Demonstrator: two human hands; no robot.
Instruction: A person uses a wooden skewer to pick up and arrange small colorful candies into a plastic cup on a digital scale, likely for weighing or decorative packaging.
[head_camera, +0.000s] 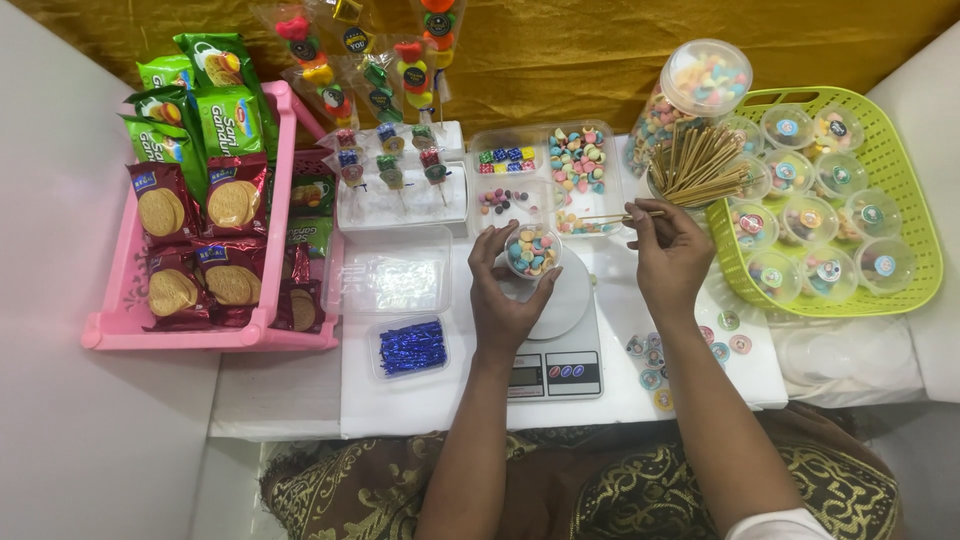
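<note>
Candy cup (532, 250), small, clear and light, sits mid-frame over the kitchen scale (560, 330), left hand (505, 295) fingers curled round its sides; best held there. Right hand (668, 255) pinches a thin skewer (620, 215).

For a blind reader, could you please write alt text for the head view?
The left hand holds a small cup of candies over a kitchen scale, while the right hand grips a wooden stick beside a green basket.
</note>
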